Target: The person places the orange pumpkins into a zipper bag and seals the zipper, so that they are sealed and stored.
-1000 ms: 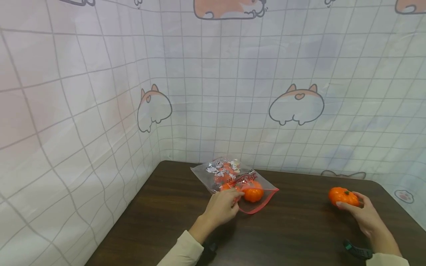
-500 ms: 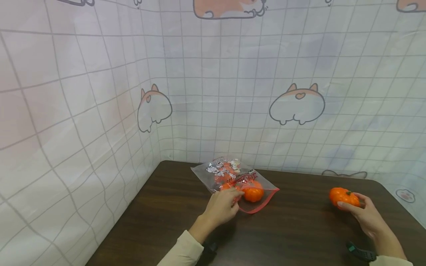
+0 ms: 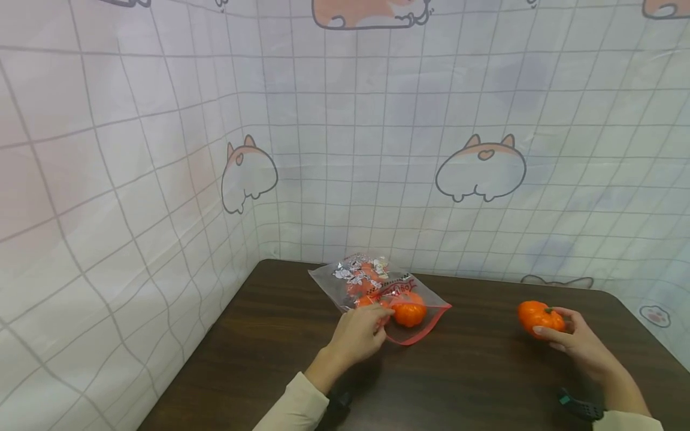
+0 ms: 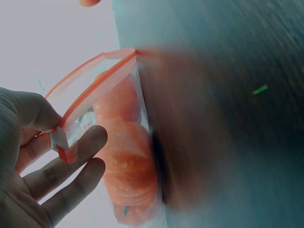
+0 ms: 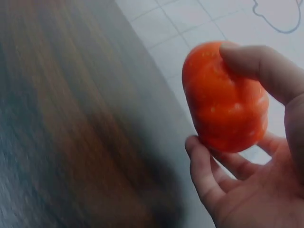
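At the far middle of the dark wooden table (image 3: 458, 383), a clear plastic bag (image 3: 393, 276) lies slantwise, its mouth edged by a red rim (image 4: 97, 89) that faces near and to the right. Black-and-white cartoon figures and red lettering are printed on it. Several orange pumpkins (image 3: 409, 312) sit inside; they overlap under the plastic, so I cannot tell how many, though the plainest lies just within the mouth, at the near right. The left hand (image 3: 353, 338) is at the bag's near side, thumb and forefinger pinched together on the rim at a small pale slider (image 4: 58, 138). Its other fingers (image 4: 78, 185) reach out apart beside the bag, and the left wrist view shows the mouth gaping, with two edges of red.

Well to the right, the right hand (image 3: 582, 344) is clamped on a single orange pumpkin (image 3: 538, 319), which is outside the bag and well apart from it. The pumpkin's green stem (image 3: 548, 309) is turned toward the hand. In the right wrist view the thumb lies over one side of the ribbed skin while fingertips press the opposite side.

Both arms come in from the near side in cream sleeves (image 3: 296, 407); a dark band (image 3: 582, 408) shows at the right wrist. Beyond the table's far edge and along its left hangs a white cloth (image 3: 345, 120) with a grey grid and cartoon dogs.
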`<state>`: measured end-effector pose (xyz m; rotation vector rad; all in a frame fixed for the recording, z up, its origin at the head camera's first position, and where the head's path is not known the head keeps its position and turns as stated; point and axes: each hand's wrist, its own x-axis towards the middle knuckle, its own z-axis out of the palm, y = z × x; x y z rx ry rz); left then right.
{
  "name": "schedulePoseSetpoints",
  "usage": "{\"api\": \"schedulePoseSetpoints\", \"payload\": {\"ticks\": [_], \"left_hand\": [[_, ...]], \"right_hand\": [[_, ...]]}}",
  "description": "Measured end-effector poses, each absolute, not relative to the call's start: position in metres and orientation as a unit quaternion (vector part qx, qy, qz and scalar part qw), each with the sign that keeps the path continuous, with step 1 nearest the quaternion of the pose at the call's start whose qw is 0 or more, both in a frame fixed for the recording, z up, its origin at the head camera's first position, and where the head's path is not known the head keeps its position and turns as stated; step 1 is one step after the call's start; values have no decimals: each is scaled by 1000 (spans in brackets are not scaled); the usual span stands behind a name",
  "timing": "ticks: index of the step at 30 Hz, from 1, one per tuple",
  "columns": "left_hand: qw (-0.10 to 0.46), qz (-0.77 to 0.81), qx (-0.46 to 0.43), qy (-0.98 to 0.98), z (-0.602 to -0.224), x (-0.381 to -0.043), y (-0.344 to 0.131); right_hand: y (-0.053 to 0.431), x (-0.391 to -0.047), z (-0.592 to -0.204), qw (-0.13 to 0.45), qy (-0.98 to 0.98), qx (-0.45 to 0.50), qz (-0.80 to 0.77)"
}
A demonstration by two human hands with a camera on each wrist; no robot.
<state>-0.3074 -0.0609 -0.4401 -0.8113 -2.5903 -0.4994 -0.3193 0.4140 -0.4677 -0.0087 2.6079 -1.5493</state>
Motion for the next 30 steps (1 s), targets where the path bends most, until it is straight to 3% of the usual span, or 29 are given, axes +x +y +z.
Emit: {"api": "schedulePoseSetpoints", "payload": {"ticks": [5, 30], "left_hand": [[211, -173, -293, -916, -440, -308, -60], [203, -176, -287, -919, -439, -307, -61]], "right_hand": [[403, -318, -460, 54, 863, -35, -501], [329, -313, -410, 28, 865, -165, -473]]}}
